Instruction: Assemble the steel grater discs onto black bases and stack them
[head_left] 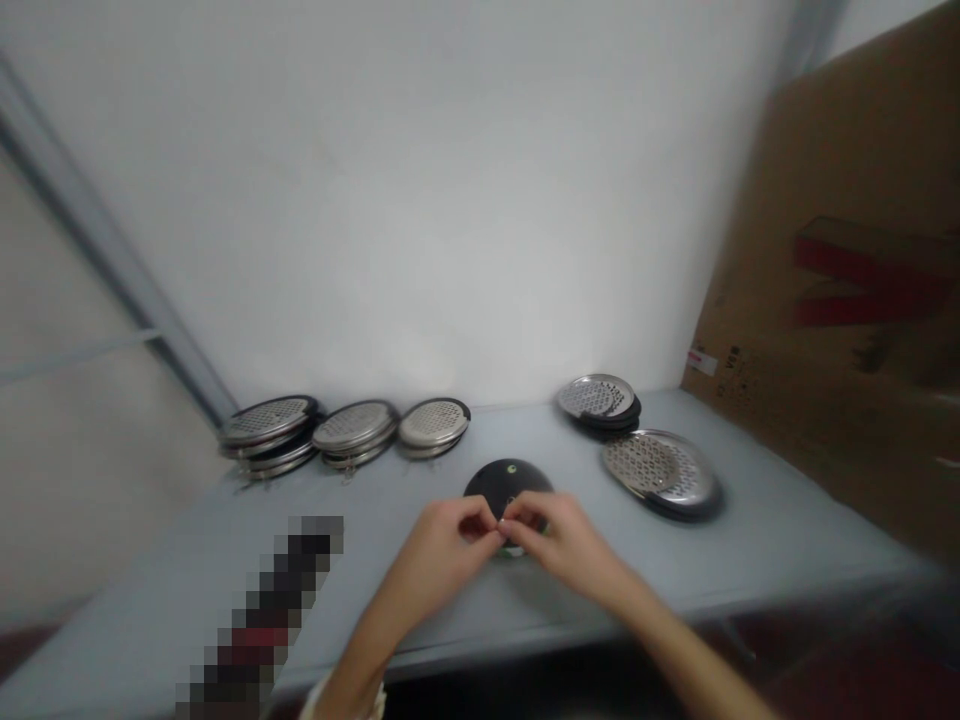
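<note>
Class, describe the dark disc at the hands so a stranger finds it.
On the grey table before the white wall, find the left hand and right hand meeting near its front. The dark disc is partly hidden by them. Unlike the perforated metal discs, its face is dark with a small green spot.

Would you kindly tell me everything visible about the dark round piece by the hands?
The dark round piece looks like matte black plastic, with a small pale-green round spot near its far edge and green and white at its near edge. It rests on the grey table. The left hand and right hand partly hide it; contact is unclear.
</note>
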